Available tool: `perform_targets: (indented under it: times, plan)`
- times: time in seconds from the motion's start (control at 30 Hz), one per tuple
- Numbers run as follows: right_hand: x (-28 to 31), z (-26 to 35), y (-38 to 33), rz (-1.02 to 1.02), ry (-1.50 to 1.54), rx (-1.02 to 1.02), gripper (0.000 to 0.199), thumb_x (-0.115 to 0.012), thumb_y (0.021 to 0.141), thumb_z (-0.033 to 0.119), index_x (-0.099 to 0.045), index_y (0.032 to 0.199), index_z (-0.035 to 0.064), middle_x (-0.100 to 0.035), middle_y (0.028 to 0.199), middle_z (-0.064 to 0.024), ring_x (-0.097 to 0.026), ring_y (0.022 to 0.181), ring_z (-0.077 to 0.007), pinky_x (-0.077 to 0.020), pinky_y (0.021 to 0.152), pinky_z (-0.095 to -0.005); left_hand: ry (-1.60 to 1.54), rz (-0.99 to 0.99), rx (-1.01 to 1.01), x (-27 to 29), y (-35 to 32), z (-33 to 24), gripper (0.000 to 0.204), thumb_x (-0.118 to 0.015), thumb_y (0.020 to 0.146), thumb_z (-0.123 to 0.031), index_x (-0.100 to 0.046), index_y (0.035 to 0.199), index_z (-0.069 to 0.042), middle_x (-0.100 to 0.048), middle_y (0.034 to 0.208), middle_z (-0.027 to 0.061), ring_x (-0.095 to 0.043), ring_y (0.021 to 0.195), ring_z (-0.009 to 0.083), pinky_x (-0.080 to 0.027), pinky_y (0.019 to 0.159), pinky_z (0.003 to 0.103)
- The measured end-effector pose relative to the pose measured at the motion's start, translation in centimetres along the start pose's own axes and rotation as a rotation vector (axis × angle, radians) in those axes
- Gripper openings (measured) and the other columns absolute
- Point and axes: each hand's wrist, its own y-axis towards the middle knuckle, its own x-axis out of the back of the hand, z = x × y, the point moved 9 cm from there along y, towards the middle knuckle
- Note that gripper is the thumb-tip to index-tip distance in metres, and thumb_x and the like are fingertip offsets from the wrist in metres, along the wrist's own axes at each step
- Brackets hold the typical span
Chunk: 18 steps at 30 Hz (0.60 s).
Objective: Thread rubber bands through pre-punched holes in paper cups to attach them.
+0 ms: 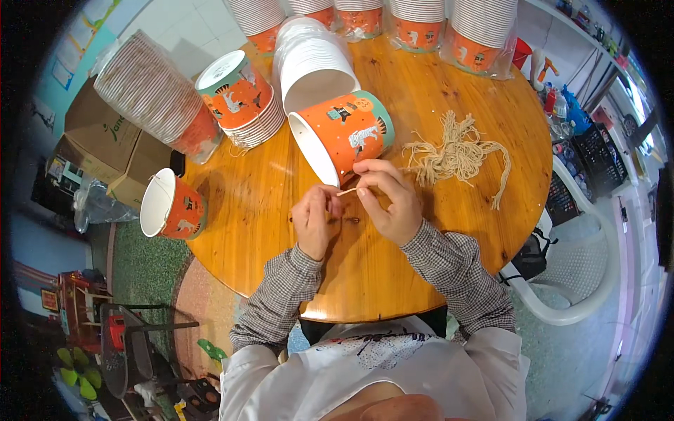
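Note:
An orange and green paper bucket lies on its side in front of me, its white mouth turned to the left. Just below its rim, my left hand is closed in a pinch on one end of a thin tan cord. Thumb and fingers of my right hand pinch the same cord a short way to the right, with the index finger close to the bucket's side. Whether the cord passes through the bucket's wall is hidden. To the right lies a loose heap of tan cords.
Nested stacks of paper buckets in plastic line the far edge of the round wooden table. An upturned stack and a single corded bucket stand at the left. A cardboard box is beyond; a white chair sits right.

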Motion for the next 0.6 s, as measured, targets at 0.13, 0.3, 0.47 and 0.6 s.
perform_targets:
  times: [0.13, 0.3, 0.47, 0.6]
  plan:
    - [-0.4, 0.4, -0.1, 0.026, -0.010, 0.018, 0.008, -0.060, 0.086, 0.005, -0.057, 0.093, 0.0008, -0.059, 0.109, -0.0155, -0.061, 0.100, -0.0306, -0.0506, 0.083, -0.0356, 0.097, 0.070, 0.015, -0.9, -0.8, 0.0, 0.042, -0.037, 0.105, -0.025, -0.055, 0.075, -0.001, -0.052, 0.066, 0.0024, -0.048, 0.058, 0.0104, -0.040, 0.057, 0.025]
    - [-1.0, -0.7, -0.7, 0.111, -0.015, -0.145, 0.008, -0.061, 0.086, 0.005, -0.058, 0.093, 0.0029, -0.060, 0.089, -0.0093, -0.059, 0.071, -0.0232, -0.0490, 0.063, -0.0325, 0.187, 0.007, -0.092, -0.3, -0.6, -0.1, 0.026, -0.047, 0.100, -0.013, -0.054, 0.079, 0.000, -0.051, 0.069, 0.0030, -0.049, 0.062, 0.0107, -0.040, 0.058, 0.025]
    - [-0.9, -0.4, -0.4, 0.078, 0.025, -0.223, 0.010, -0.067, 0.085, 0.006, -0.060, 0.091, 0.0020, -0.055, 0.071, -0.0043, -0.051, 0.058, -0.0118, -0.0432, 0.054, -0.0260, 0.343, -0.034, -0.262, -0.1, -0.8, -0.9, 0.014, -0.053, 0.096, -0.007, -0.054, 0.086, 0.001, -0.052, 0.076, 0.0093, -0.052, 0.068, 0.0185, -0.043, 0.061, 0.029]
    - [-0.9, -1.9, -0.8, 0.057, 0.052, -0.273, 0.014, -0.068, 0.085, 0.012, -0.061, 0.092, 0.0034, -0.058, 0.075, -0.0064, -0.049, 0.053, -0.0133, -0.0421, 0.052, -0.0277, 0.464, 0.001, -0.324, -0.9, -0.7, -1.9, 0.006, -0.054, 0.093, -0.004, -0.053, 0.091, 0.002, -0.053, 0.082, 0.0135, -0.055, 0.072, 0.0261, -0.045, 0.065, 0.032]
